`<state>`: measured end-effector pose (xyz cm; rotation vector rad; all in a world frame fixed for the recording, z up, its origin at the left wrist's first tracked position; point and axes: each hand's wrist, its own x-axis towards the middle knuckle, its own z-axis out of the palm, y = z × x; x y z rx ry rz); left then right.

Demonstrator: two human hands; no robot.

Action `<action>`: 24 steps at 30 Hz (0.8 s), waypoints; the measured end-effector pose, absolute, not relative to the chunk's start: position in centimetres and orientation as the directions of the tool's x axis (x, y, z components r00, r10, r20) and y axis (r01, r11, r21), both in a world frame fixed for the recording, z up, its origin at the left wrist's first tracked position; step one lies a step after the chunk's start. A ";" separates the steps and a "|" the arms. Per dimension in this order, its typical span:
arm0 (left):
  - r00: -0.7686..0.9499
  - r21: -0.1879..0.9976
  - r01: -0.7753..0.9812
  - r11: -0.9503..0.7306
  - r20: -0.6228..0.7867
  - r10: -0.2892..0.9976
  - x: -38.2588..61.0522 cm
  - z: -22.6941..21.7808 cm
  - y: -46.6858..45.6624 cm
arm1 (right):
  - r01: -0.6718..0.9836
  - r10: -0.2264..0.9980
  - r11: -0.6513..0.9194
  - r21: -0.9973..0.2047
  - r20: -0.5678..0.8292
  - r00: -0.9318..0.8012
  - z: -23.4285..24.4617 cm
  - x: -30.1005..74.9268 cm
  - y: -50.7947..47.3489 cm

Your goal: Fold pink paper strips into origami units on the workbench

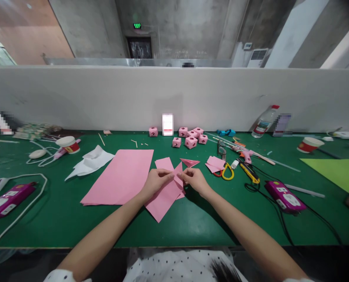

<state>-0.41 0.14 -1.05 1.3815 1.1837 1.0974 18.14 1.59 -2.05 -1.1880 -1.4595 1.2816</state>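
Observation:
Both hands pinch one sheet of pink paper (162,200) just above the green table. My left hand (158,181) grips its upper left part, while my right hand (195,179) holds the upper right corner, where a pointed flap stands folded up. Beneath and behind this sheet lie smaller pink paper pieces (163,163), partly covered. A folded pink paper triangle (189,162) rests just beyond my right hand. To the left is a large stack of pink paper (124,172). Small pink square papers (215,163) lie to the right, by yellow-handled scissors (227,172).
Several pink paper cubes (191,141) sit at the back near a lit phone (168,125). On the right are a yellow utility knife (250,173), a pink glue gun (246,155), a purple power strip (284,197) and a bottle (264,123). Crumpled white tissue (90,162) lies left.

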 end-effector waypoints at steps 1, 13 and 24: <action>0.128 0.992 0.113 -0.056 0.042 0.991 -0.4 -1.2 0.2 | 0.127 0.981 0.037 -0.991 0.011 -0.194 -2.1 18.0 1.6; 0.181 0.995 0.071 -0.064 0.050 0.982 -0.2 -0.7 -0.2 | 0.149 0.979 0.082 -0.985 0.052 -0.195 -2.0 17.8 1.4; 0.240 0.967 0.179 -0.182 0.137 0.961 0.1 -0.3 -1.3 | -0.121 0.985 0.051 -0.991 0.069 -0.155 -1.0 18.8 1.6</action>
